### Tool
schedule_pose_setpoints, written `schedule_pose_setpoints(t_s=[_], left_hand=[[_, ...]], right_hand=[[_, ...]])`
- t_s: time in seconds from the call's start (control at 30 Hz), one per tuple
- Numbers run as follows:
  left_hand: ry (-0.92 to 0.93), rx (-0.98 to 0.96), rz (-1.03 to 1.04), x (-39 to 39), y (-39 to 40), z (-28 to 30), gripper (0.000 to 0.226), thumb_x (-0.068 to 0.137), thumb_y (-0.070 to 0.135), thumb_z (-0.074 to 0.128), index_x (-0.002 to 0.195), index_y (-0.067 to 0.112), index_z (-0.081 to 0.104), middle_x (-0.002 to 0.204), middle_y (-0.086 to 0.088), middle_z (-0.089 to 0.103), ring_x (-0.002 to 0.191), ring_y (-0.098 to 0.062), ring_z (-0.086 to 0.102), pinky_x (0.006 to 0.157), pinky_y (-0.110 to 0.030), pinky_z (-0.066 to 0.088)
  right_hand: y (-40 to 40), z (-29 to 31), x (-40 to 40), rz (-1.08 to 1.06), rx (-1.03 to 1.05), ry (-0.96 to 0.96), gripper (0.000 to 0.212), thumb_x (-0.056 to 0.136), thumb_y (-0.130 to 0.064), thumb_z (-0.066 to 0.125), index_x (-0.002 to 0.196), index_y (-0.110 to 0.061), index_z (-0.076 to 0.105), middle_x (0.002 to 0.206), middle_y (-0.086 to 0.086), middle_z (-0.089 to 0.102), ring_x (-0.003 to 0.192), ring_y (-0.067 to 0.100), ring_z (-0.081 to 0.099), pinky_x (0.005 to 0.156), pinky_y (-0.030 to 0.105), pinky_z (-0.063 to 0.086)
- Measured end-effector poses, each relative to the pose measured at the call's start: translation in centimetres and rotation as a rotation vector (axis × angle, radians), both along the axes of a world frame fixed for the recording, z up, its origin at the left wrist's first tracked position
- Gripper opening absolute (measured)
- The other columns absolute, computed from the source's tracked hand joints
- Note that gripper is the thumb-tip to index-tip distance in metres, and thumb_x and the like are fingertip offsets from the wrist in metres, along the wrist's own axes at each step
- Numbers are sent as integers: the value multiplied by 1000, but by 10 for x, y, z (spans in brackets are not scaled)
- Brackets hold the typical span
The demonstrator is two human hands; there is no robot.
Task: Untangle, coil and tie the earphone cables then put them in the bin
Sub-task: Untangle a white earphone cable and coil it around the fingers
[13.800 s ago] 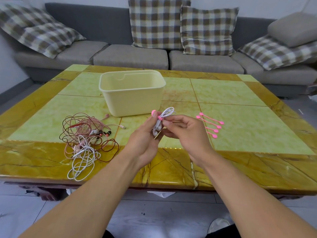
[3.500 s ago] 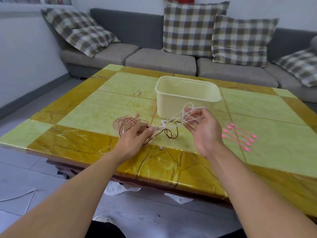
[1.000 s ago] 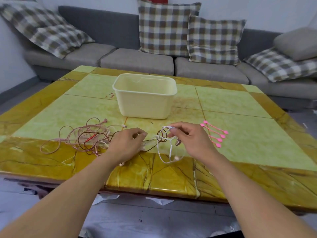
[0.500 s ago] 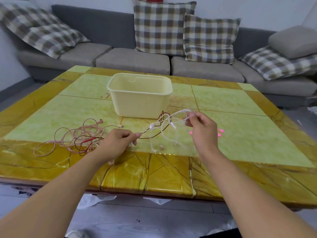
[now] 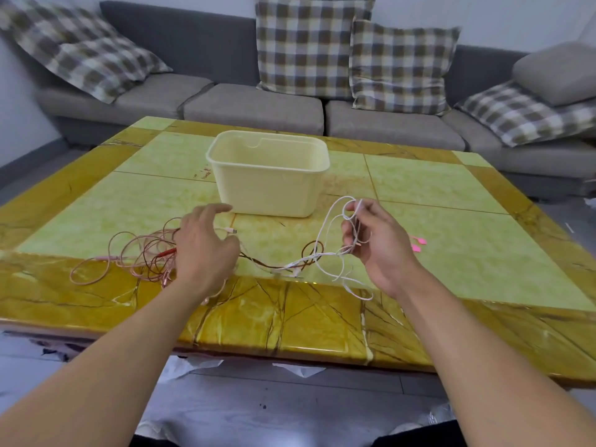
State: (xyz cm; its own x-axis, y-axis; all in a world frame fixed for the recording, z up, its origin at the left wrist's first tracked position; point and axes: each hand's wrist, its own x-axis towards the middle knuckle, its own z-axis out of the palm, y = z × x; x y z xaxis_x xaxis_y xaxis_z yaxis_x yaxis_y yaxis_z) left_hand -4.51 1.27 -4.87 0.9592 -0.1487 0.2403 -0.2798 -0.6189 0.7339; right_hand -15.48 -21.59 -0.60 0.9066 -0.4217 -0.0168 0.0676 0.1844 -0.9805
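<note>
- Two hands work just below the middle of the frame, well apart from each other.
- The right hand (image 5: 374, 243), right of centre, is raised with its fingers curled, pinching loops of a white earphone cable (image 5: 325, 240) between thumb and fingertips.
- From that hand the white cable hangs in loose loops down to the tabletop (image 5: 451, 259) and trails left, where it crosses a dark brown cable (image 5: 309, 251) near the tabletop's green centre.
- The left hand (image 5: 206, 250), left of centre, is spread wide with relaxed fingers and holds nothing; it hovers over, or lightly rests on, the right end of the tangle — I cannot tell which.
- The tangle of pink and dark red earphone cables (image 5: 135, 256) lies on the tabletop at the left, its loops reaching onto the yellow border.
- A small plug (image 5: 233, 231) lies just beyond the left hand's fingers.
- The cream plastic bin (image 5: 267, 185) stands behind both hands at the centre of the frame; its inside is not visible.
- Pink cable ties (image 5: 418, 245) peek out just right of the right hand, mostly hidden by it.
- A grey sofa (image 5: 258, 108) with checked cushions fills the upper frame.
</note>
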Motion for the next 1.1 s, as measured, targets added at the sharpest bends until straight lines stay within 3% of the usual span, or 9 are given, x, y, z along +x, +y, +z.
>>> schedule_pose_setpoints(t_s=[0.13, 0.3, 0.37, 0.47, 0.6, 0.73, 0.87, 1.0, 1.1], left_hand=[[33, -208, -284, -20, -21, 13, 41, 85, 13, 52, 112, 38, 71, 126, 13, 58, 92, -14, 54, 83, -37, 49], [188, -43, -667, -34, -43, 9, 30, 93, 35, 70, 123, 40, 68, 116, 28, 66, 103, 23, 50, 89, -9, 37], [164, 3, -689, -36, -48, 6, 12, 94, 35, 70, 101, 29, 77, 103, 18, 71, 92, 10, 60, 79, -17, 41], [154, -11, -535, -32, -48, 2, 30, 100, 36, 59, 82, 19, 77, 87, -5, 73, 60, -16, 54, 64, -29, 43], [204, -147, -186, -13, -37, -1, 43, 107, 34, 43, 76, 14, 67, 73, -8, 73, 53, -15, 47, 61, -35, 42], [262, -374, 106, -2, -29, 5, 43, 109, 35, 36, 86, 10, 62, 73, -9, 65, 69, -24, 62, 61, -23, 47], [488, -817, 274, 10, -19, 13, 34, 109, 30, 32, 112, 6, 56, 93, -16, 70, 83, -29, 75, 57, -45, 63], [514, -999, 397, 22, -4, 13, 42, 108, 26, 29, 104, -1, 61, 100, -17, 73, 86, -27, 76, 50, -39, 59], [489, -1114, 551, 25, 6, 17, 36, 101, 10, 30, 103, 1, 64, 98, -14, 74, 86, -24, 76, 51, -32, 58]], right_hand=[[5, 0, 0, 163, -77, -23, 21, 106, -19, 49, 96, -18, 67, 62, 0, 46, 53, 15, 34, 64, 32, 38], [12, 1, 0, 251, -73, -54, 23, 103, -17, 53, 94, -19, 73, 63, 0, 37, 55, 15, 25, 57, 28, 29], [12, 1, 1, 243, -73, -63, 24, 103, -18, 53, 94, -21, 74, 63, 0, 36, 55, 15, 23, 56, 29, 23], [6, 1, 2, 92, -60, -44, 23, 105, -16, 50, 94, -19, 71, 58, -4, 32, 50, 12, 22, 50, 26, 18], [-11, -2, 2, -186, -84, 47, 23, 105, -18, 50, 90, -18, 67, 55, -7, 28, 46, 11, 20, 51, 28, 15], [-20, -7, 0, -270, -140, 166, 21, 102, -16, 50, 88, -20, 66, 52, -7, 29, 45, 11, 22, 51, 28, 16], [-29, -15, 0, -312, -220, 344, 15, 98, -18, 53, 87, -20, 64, 53, -4, 42, 49, 14, 34, 45, 24, 17], [-32, -18, -4, -228, -301, 416, 14, 99, -19, 53, 98, -15, 67, 65, 4, 53, 34, 7, 30, 36, 20, 21], [-28, -19, -5, -214, -365, 420, 17, 100, -15, 53, 101, -9, 68, 67, 7, 55, 37, 7, 36, 35, 17, 26]])
